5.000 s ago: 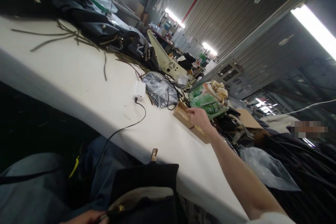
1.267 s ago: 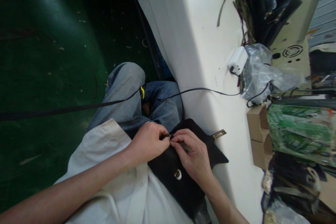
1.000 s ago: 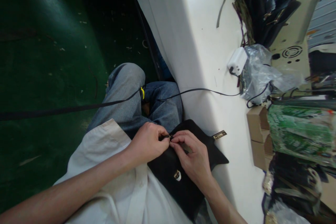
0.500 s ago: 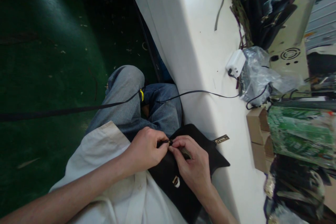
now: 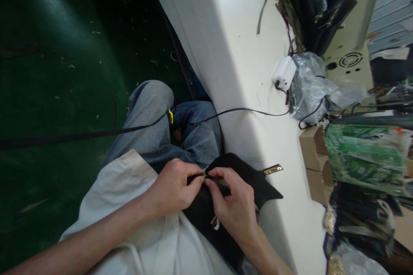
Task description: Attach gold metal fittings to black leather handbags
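Across my lap lies a black leather-like bag piece with a pointed corner sticking out to the right. Above it, my left hand pinches a thin black strip between thumb and fingers. My right hand is closed too, its thumb and fingertips meeting the strip close to the left fingertips. A tiny metallic bit shows where they meet, too small to name. Below the right hand, a small gold-coloured fitting with a white scrap sits on the black piece. A gold-coloured metal plate juts from its upper right edge.
A white-covered table runs along my right side. On it are a white power adapter, clear plastic bags, cardboard boxes and a green plastic package. A black cord crosses over my knees to the table.
Both hands have shifted slightly left, still pinching together. My right hand now covers more of the gold-coloured fitting, and the metal plate catches more light. The whole view has moved a little.
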The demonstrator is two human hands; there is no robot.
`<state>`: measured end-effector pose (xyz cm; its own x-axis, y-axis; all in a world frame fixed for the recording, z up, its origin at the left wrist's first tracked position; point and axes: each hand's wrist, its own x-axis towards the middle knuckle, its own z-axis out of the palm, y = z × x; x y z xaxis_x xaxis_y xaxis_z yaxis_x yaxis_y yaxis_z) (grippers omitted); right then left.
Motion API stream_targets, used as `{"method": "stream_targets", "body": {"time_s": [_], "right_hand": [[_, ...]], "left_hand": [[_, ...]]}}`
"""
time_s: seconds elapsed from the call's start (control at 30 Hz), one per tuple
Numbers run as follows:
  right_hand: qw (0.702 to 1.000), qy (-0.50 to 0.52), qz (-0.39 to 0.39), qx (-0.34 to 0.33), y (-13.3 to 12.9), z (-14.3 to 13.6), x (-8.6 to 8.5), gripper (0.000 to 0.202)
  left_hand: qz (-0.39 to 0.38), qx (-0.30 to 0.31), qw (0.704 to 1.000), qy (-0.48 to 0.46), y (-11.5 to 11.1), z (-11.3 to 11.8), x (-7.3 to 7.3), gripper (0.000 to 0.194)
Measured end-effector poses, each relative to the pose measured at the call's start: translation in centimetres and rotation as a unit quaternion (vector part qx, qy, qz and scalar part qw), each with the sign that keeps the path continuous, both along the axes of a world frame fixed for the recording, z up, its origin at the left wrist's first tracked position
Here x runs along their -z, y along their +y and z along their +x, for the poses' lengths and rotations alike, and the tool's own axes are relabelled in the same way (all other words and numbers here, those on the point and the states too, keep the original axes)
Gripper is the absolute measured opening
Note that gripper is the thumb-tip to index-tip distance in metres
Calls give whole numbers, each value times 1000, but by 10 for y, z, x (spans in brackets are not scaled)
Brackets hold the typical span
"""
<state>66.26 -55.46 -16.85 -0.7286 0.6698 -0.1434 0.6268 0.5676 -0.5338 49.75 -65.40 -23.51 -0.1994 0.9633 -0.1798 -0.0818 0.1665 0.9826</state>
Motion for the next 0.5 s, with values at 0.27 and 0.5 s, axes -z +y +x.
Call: {"method": "stream_targets", "body": {"time_s": [0.27, 0.5], "right_hand": [[995, -11, -90, 45, 5, -7, -10, 12], [990, 34, -131, 37, 6, -8, -5, 32]], "left_hand": [[-52, -27, 996, -60, -6, 2, -2, 16], [-58, -7, 998, -35, -13, 1, -8, 22]]}}
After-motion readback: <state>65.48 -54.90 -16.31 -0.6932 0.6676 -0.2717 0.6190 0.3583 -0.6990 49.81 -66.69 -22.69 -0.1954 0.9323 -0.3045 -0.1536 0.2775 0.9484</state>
